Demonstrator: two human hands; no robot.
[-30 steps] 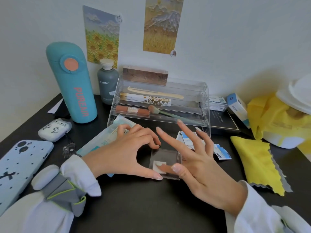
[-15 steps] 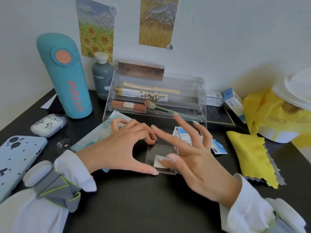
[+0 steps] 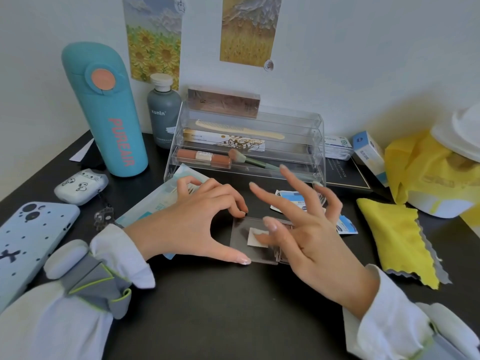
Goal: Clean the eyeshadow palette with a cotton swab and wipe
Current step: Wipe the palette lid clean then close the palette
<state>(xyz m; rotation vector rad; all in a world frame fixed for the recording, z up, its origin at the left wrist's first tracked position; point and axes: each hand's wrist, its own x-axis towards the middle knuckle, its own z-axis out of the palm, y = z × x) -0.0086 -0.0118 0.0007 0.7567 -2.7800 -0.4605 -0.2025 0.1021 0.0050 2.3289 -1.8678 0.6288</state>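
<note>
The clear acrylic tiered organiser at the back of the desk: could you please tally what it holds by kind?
Brown rectangular box: 1
Cream plastic comb: 1
White and gold printed carton: 1
Brown lip gloss tube: 1
Green-handled makeup brush: 1
Total: 5 things in the clear acrylic tiered organiser.

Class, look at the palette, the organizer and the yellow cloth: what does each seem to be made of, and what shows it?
Palette: clear glossy plastic, probably; the table shows through.
Organizer: clear rigid plastic, likely acrylic; its contents show through.
Yellow cloth: soft matte fabric with a zigzag-cut edge, perhaps microfibre.
</note>
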